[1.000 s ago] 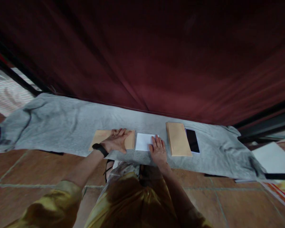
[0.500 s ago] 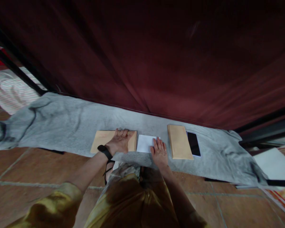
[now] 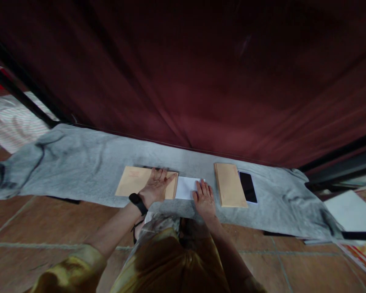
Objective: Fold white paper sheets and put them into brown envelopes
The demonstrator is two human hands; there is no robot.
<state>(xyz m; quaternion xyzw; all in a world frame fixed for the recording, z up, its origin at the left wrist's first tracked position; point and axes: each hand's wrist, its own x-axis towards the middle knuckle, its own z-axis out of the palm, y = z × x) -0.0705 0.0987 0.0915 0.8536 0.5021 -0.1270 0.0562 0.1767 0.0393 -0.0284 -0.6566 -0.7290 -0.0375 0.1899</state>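
Note:
My left hand [image 3: 155, 188] lies with its fingers spread on the right part of a tan envelope stack [image 3: 134, 182], which has small reddish print at its upper left. A dark band circles that wrist. Just right of the stack is a white sheet of paper [image 3: 186, 187], its left edge against the envelopes. My right hand [image 3: 205, 199] rests flat on the paper's right end, fingers stretched out. Farther right lies a second tan envelope stack [image 3: 231, 185], turned nearly upright, apart from my right hand. A dark-screened phone [image 3: 248, 187] sits along its right side.
A grey cloth [image 3: 88, 158] covers the long narrow surface under these things. Behind it hangs a dark red curtain [image 3: 183, 89] between black bars. Tiled floor [image 3: 57, 228] shows in front. At far right is a white sheet [image 3: 352, 211]; a striped cloth [image 3: 16, 118] is at far left.
The left envelope stack and my left hand have shifted slightly right, so the stack now meets the white paper, where a narrow gap showed before. My right hand stays on the paper.

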